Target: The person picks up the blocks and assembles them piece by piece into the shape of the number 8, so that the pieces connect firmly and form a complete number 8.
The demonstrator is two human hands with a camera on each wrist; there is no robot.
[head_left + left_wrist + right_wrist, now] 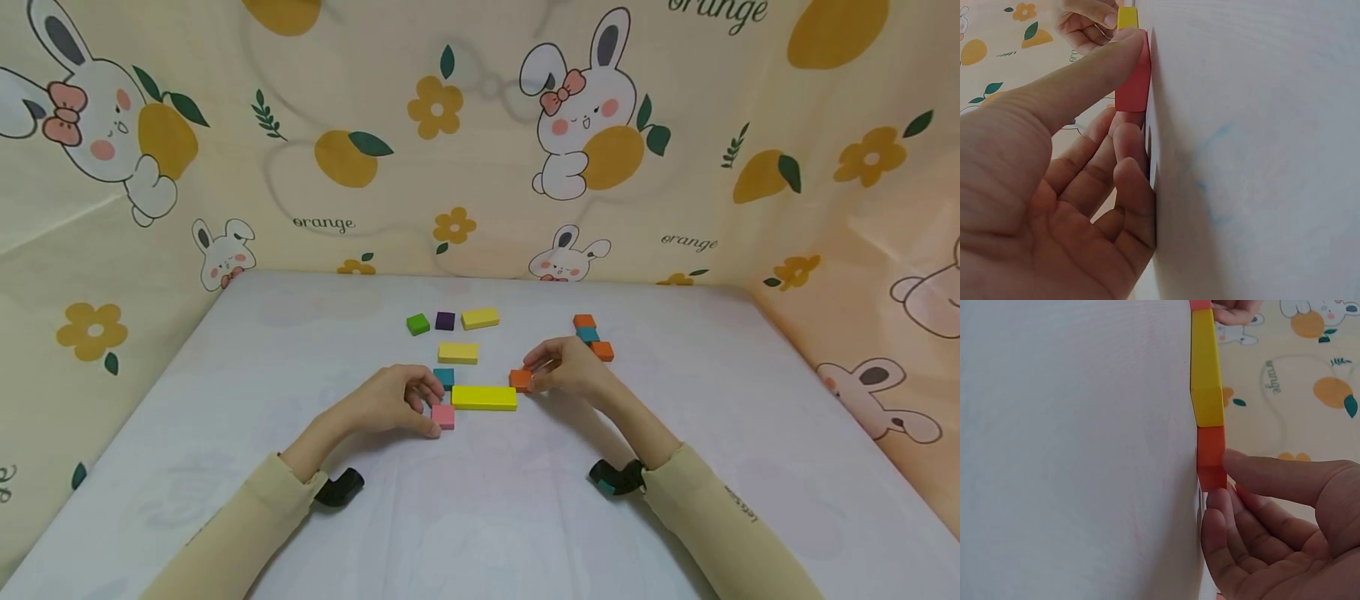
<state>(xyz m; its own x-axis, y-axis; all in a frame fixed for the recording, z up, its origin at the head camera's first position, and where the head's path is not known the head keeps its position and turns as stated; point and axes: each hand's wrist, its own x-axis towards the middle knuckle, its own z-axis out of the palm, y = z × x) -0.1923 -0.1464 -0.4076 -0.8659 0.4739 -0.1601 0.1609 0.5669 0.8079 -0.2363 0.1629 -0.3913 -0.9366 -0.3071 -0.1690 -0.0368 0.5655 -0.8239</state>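
My left hand [397,402] pinches a pink block [443,417] between thumb and fingers; in the left wrist view the thumb lies along that pink block [1132,81]. The block sits at the left end of a long yellow block [483,398]. Just behind the pink one is a blue block [444,378], partly covered by the left fingertips. On the other side, my right hand [570,368] holds an orange block [521,381] near the yellow block's right end. From the right wrist, thumb and fingertips meet the orange block [1212,459] at its near end.
Behind lies a shorter yellow block [458,353]. Farther back are a green block [418,324], a purple block [446,321] and another yellow block [480,318]. Beyond the right hand, orange blocks [584,321] and a blue block [588,334] lie together. A patterned cloth [480,167] encloses the white table [480,517].
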